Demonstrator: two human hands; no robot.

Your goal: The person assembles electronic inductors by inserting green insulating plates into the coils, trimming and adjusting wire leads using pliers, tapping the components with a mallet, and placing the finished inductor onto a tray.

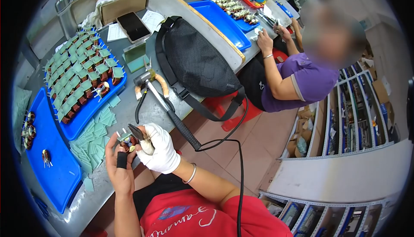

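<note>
My left hand (119, 168), with a black wrap on one finger, holds a copper-wound coil (128, 143) that has a green plate on it. My right hand (160, 148), in a white glove, is closed around pliers (137, 131), whose dark jaws are at the coil's upper side. Green plates (92, 135) lie loose on the bench just left of my hands. Beyond them, a blue tray (88, 118) holds rows of coils topped with green plates. A second blue tray (54, 176) at the left carries a few coils, one lying alone (46, 158).
A hammer (172, 116) and another pair of pliers (141, 103) lie ahead of my hands. Behind them sits a black bag (194, 60), its strap over the bench edge. A person in purple (302, 79) works at the right. A cable (241, 172) hangs beside me.
</note>
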